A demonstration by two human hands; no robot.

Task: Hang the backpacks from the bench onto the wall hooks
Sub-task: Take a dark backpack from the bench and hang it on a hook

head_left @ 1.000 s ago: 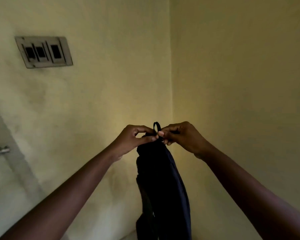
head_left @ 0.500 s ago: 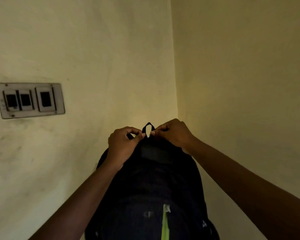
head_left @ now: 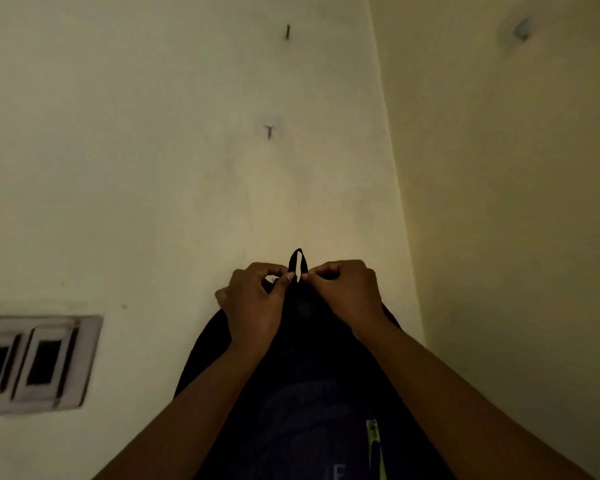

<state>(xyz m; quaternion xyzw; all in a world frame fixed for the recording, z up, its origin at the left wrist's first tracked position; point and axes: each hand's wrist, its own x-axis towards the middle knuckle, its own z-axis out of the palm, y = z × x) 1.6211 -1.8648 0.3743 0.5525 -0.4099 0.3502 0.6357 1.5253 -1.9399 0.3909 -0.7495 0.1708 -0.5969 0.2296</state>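
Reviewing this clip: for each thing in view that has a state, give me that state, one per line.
left hand: shut, pinching the loop's left side
right hand: shut, pinching the loop's right side
hanging loop: held upright and open, not yet on a hook
backpack: held up against the wall, not hung
lower wall hook: empty, above the loop
upper wall hook: empty
switch plate: rocker positions unclear, blurred
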